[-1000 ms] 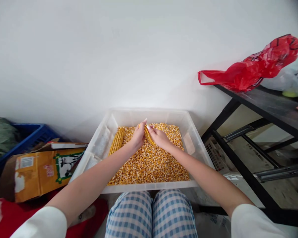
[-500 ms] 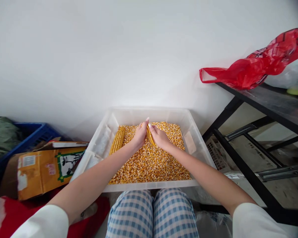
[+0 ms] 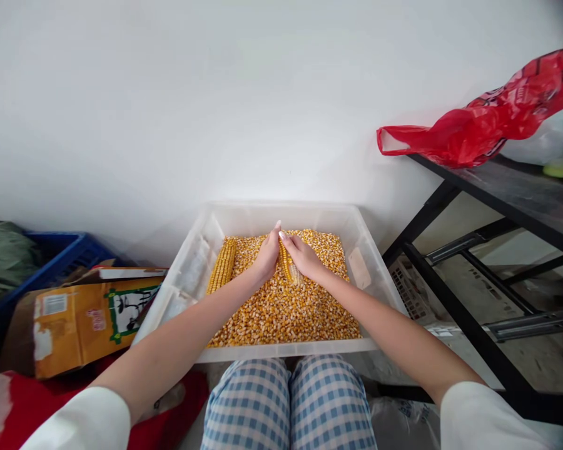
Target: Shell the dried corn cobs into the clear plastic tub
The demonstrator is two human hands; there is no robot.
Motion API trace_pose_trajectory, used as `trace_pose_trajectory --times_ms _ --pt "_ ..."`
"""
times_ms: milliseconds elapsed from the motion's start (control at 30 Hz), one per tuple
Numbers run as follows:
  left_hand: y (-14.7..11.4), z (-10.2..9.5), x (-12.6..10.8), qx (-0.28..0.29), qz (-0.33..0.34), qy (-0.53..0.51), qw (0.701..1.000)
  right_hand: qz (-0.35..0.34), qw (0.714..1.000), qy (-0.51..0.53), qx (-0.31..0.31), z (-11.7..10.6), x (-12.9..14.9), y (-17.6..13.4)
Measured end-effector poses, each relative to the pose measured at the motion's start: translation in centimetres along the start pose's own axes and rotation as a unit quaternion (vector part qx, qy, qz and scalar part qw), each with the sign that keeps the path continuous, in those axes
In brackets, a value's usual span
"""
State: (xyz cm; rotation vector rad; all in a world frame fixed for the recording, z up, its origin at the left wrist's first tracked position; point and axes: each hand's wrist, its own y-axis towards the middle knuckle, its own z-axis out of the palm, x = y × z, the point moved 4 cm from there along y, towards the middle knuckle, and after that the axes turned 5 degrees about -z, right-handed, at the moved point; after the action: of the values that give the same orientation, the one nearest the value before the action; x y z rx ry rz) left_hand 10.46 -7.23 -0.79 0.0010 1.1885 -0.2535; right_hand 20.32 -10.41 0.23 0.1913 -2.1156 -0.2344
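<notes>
Both my hands are closed around one corn cob [image 3: 287,262], held over the loose kernels. My left hand [image 3: 266,257] wraps its left side, and my right hand [image 3: 303,255] grips it from the right, thumbs close together at the far end. Yellow kernels show between the palms, with a paler patch at the near end. Much of the cob is hidden by my fingers. Loose corn kernels [image 3: 281,319] fill the bottom of a translucent plastic bin [image 3: 356,219]. More full corn cobs [image 3: 221,265] lie along the bin's left side.
Left of the bin are an orange cardboard box [image 3: 89,319] and a blue crate [image 3: 60,244]. A black metal-framed table [image 3: 497,187] stands at right, with a red plastic bag [image 3: 488,122] on it. A white wall [image 3: 281,106] rises directly behind the bin.
The cob has turned or shifted slightly between my hands, and its pale near end now shows below my right hand. My hands stay in nearly the same place.
</notes>
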Motion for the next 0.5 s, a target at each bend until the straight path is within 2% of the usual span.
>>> trace_pose_trajectory --times_ms 100,200,500 --pt "0.3 -0.1 0.4 0.019 0.025 0.019 0.999 -0.029 0.998 -0.047 -0.004 0.1 0.3 -0.3" --pt "0.5 -0.4 0.7 -0.001 0.032 0.038 0.999 -0.037 0.994 -0.098 -0.006 0.4 0.3 -0.3" --pt "0.3 -0.8 1.5 -0.014 -0.003 0.06 0.998 -0.011 0.978 -0.209 0.011 1.8 -0.1 -0.6"
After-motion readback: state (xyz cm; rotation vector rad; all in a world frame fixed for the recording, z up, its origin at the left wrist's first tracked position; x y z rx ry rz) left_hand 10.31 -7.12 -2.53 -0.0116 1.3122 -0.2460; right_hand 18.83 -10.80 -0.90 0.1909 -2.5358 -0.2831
